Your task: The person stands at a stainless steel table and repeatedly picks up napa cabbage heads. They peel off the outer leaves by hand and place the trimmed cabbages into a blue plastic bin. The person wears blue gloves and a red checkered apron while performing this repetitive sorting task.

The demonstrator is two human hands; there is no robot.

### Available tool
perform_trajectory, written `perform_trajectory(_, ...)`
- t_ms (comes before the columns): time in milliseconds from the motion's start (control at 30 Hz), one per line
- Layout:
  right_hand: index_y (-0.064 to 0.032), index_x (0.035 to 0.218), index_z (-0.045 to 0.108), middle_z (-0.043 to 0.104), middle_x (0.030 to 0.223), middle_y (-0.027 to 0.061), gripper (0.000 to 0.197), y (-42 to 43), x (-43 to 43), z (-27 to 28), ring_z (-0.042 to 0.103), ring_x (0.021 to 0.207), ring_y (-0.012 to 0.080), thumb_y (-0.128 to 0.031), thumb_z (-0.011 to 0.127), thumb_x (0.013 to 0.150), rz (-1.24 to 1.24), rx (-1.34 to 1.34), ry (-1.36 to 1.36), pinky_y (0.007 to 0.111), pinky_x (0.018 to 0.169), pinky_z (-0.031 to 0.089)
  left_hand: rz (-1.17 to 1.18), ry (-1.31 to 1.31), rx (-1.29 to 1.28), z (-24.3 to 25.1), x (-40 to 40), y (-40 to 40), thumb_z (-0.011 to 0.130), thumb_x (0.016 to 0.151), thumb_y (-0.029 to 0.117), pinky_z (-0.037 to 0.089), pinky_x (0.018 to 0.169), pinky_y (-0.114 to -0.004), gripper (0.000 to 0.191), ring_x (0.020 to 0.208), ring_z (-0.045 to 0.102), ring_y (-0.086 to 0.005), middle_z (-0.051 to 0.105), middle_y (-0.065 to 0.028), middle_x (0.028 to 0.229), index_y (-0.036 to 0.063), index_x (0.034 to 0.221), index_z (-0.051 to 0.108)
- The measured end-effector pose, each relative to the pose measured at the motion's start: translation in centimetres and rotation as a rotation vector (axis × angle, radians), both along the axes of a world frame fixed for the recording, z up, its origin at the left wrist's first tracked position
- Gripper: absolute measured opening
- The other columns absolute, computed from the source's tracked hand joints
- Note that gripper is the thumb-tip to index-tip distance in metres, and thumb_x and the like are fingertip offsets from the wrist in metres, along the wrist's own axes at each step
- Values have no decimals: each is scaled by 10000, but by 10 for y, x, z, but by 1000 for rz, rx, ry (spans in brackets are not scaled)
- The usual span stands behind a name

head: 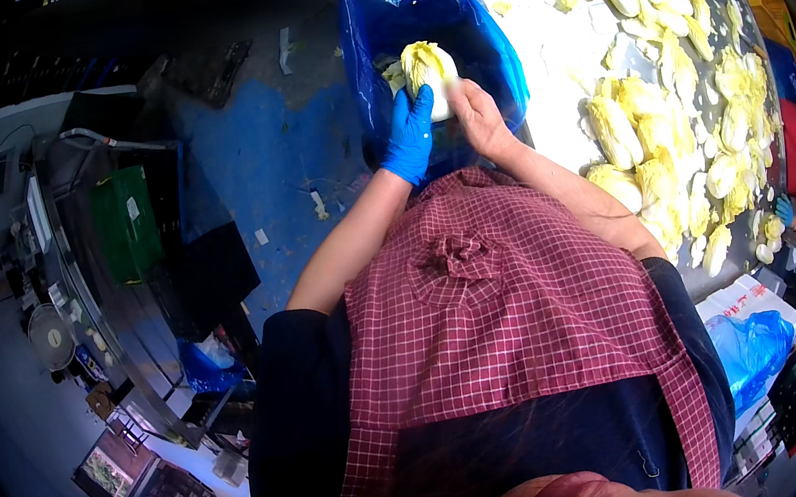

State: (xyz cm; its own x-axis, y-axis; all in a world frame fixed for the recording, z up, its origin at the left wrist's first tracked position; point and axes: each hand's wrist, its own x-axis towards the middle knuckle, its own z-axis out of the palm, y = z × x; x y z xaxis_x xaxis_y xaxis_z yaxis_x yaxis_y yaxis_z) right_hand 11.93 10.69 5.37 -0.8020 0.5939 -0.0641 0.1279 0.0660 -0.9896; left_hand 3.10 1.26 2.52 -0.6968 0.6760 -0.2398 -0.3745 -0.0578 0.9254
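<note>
A trimmed napa cabbage, pale at the base and yellow at its leaf tips, is held over a bin lined with a blue plastic bag. My left hand, in a blue glove, grips its lower left side with the thumb across the front. My bare right hand is at the cabbage's right side with its fingers curled. A blur at those fingertips hides whether they pinch the cabbage or something small. Below the cabbage, part of the bag's inside is in shadow, with some pale leaf showing at the left.
To my right, a brightly lit metal table bears several napa cabbages and loose leaves. Across it is a co-worker's blue-gloved hand. A white box with a blue bag stands at lower right. A green crate is at left.
</note>
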Motion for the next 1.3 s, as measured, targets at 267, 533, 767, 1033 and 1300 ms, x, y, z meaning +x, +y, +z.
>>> perform_trajectory(267, 33, 1111, 489, 585, 904, 133, 379, 7, -4, 4, 602, 696, 207, -312, 413, 973, -85, -680, 35, 311, 629, 518, -122, -772, 332, 4, -23, -9, 418, 925, 454, 477, 702, -354, 490, 891, 571, -231, 590, -104, 1093, 80, 1229, 501)
perform_trajectory(533, 34, 1249, 461, 531, 1203, 223, 490, 20, 5, 21, 512, 1133, 301, -315, 525, 911, 122, -117, -148, 356, 959, 397, -223, -384, 285, 2, -23, -11, 404, 944, 391, 471, 820, -410, 452, 999, 552, -260, 533, -86, 1228, 94, 1279, 463)
perform_trajectory(767, -9, 1174, 486, 602, 1017, 92, 370, 39, 9, 19, 607, 813, 145, -197, 592, 874, -114, -560, 76, 271, 666, 507, -329, -27, -202, 30, -4, 21, 383, 968, 438, 483, 774, -291, 539, 938, 546, -154, 507, -91, 1222, 93, 1381, 361)
perform_trajectory(1033, -1, 837, 593, 613, 679, 84, 339, 245, 58, -13, 548, 524, 160, -321, 515, 919, -546, -423, -181, 278, 535, 456, -379, -231, -393, 5, 4, 4, 477, 946, 358, 458, 636, -230, 380, 718, 534, -91, 598, -42, 1005, 103, 1220, 545)
perform_trajectory(1300, -13, 1310, 427, 570, 1185, 142, 616, 333, 188, -10, 601, 969, 226, -404, 603, 869, -537, -99, -141, 398, 868, 468, -450, -216, -434, 3, 0, 3, 472, 955, 264, 472, 652, -235, 328, 783, 586, -108, 600, -53, 1014, 85, 1223, 533)
